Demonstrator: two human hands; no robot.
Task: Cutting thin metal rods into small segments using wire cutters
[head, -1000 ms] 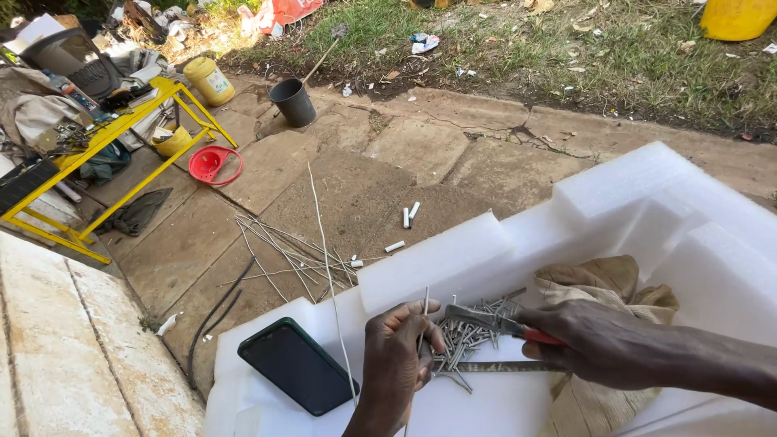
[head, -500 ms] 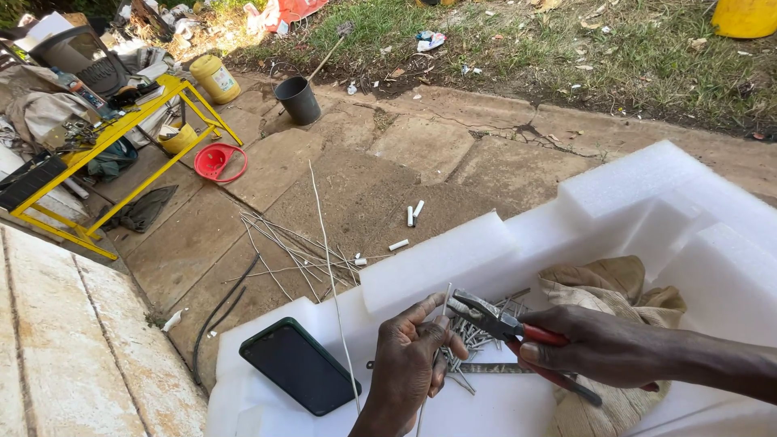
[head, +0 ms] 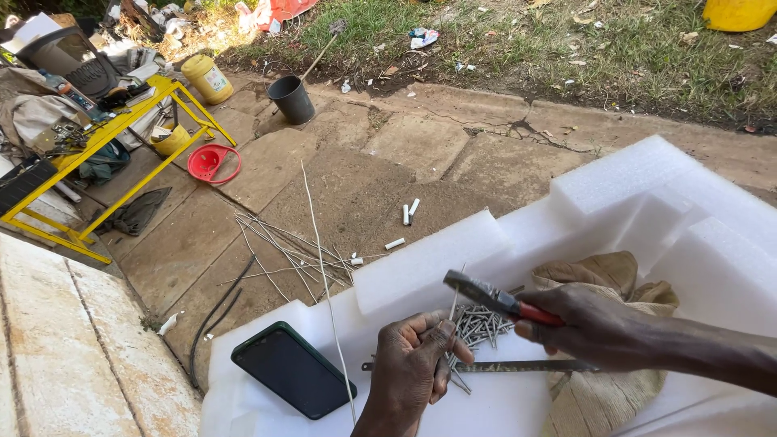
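I look down on an outdoor yard in bright sun. Cracked concrete slabs cover the ground, with littered grass beyond them. At my left stands a yellow metal frame; near it lie a red lid, a dark bucket and a yellow jug. Thin wires are scattered across the slabs.

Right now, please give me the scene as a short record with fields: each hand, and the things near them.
left hand: pinches a thin wire above the pile of cut wire pieces
right hand: holds red-handled pliers
surface: white foam block
nearby: dark phone, tan cloth, flat metal blade
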